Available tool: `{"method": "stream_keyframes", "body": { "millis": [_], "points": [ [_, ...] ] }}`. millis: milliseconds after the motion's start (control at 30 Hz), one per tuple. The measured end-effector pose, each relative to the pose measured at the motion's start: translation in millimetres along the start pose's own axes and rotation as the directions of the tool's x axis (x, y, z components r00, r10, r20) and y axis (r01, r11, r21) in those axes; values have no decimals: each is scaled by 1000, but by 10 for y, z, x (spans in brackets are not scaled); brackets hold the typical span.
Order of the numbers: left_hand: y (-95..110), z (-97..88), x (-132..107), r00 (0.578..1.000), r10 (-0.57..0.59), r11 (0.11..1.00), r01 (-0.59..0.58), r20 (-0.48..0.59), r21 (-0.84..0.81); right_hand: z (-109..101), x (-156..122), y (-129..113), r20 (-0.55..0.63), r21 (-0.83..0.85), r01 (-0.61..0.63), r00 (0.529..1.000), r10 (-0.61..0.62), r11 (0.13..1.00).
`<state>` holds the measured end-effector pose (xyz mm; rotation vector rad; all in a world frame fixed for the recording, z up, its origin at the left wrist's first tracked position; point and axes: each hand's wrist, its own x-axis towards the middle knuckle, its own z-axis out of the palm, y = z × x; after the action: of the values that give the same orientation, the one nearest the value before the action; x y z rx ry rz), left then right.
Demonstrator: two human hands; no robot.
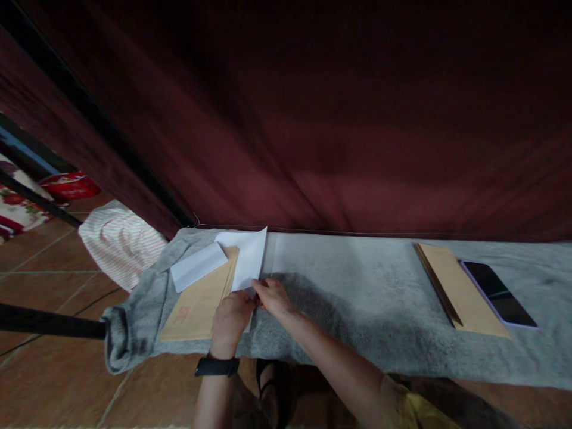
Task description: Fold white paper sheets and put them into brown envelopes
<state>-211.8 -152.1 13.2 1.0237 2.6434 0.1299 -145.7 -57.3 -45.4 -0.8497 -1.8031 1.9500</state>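
Observation:
Both hands meet at the near edge of a white sheet of paper (pixel 248 256), whose far right corner lifts up. My left hand (pixel 233 316), with a black band at the wrist, is closed at the sheet's lower edge. From the right, my right hand (pixel 273 296) pinches the sheet's right edge close beside it. The fingertips partly hide the paper there. Left of the sheet lies a stack of brown envelopes (pixel 196 310) with small red print. A folded white paper (pixel 198 266) rests across the top of the stack.
A grey cloth (pixel 339 286) covers the narrow table. At the right lie more brown envelopes (pixel 465 292) and a dark-screened phone (pixel 499 293) with a purple edge. A dark red curtain (pixel 339 149) hangs behind. Striped fabric (pixel 120 238) and a black bar (pixel 53 322) are at the left.

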Motion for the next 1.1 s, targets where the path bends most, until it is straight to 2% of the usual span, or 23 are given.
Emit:
{"method": "stream_keyframes", "body": {
  "millis": [167,300,433,567,767,1000,1100],
  "points": [
    [-163,33,77,1000,-5,992,7,16,-124,7,-25,17,-62,43,-96,993,98,994],
    [-292,68,153,998,57,975,-48,35,-217,-22,-58,107,-52,71,-79,995,82,994],
    [-298,73,164,996,83,966,-73,30,-249,-61,-96,163,-18,123,-68,997,71,990],
    [-232,46,142,995,80,974,-64,65,-218,-94,-132,173,2,193,-69,998,70,979],
    [-224,67,158,996,73,991,-67,52,-116,-103,-127,216,51,173,-32,998,23,984],
    [-230,57,165,996,50,993,-41,77,-108,-106,-99,288,17,156,-57,998,55,986],
    [-197,24,151,995,33,996,-24,90,-90,-111,-104,268,9,83,-28,1000,27,996]
  ]
}}
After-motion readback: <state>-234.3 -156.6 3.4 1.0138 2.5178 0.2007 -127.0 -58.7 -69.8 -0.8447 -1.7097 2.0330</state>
